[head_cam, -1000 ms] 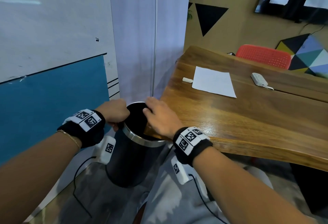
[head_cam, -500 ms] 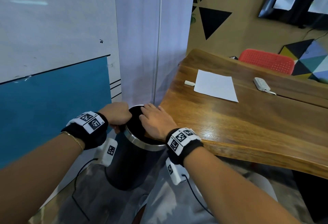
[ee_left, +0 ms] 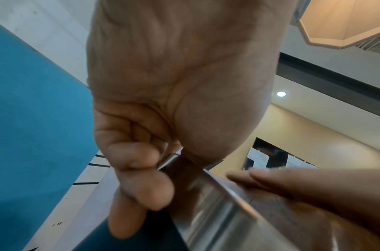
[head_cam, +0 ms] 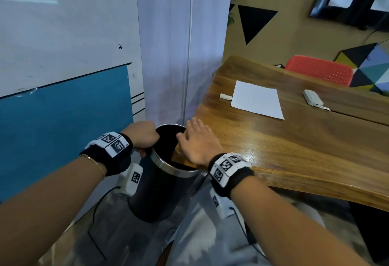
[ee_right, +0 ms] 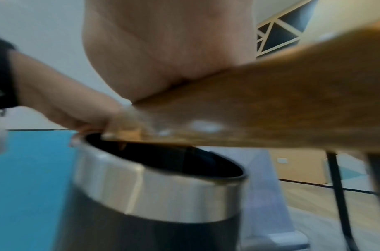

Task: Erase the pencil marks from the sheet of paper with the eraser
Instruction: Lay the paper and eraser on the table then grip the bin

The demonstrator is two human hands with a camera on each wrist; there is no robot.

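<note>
Gripping the metal rim of the waste bin (head_cam: 162,183) with my left hand (head_cam: 143,134): fingers curling over the edge, thumb on the outside. Right hand (head_cam: 197,141) is lying flat, fingers straight and together, palm down on the near corner of the wooden table (head_cam: 294,150), fingertips reaching out over the bin's opening and holding nothing.

Left wrist view is showing what the head view is hiding: my fingers (ee_left: 141,191) folding under against the bright steel band of the bin (ee_left: 217,203), and the right hand (ee_left: 313,185) coming in from the side with straight fingers. Right wrist view is blurry but giving the underside: heel of my right hand (ee_right: 163,51) pressing on the table (ee_right: 292,101) edge, the bin (ee_right: 158,195) sitting directly below that edge, its dark inside visible, and my left hand (ee_right: 62,105) on the far rim.

Only the head view is catching the task items: sheet of paper (head_cam: 256,99) lying flat further along the table, eraser (head_cam: 225,96) just beside its left edge, both well apart from my hands. Can't tell if any pencil marks are on the sheet at this range. White remote (head_cam: 312,97) and red chair (head_cam: 320,70) are sitting beyond it.
</note>
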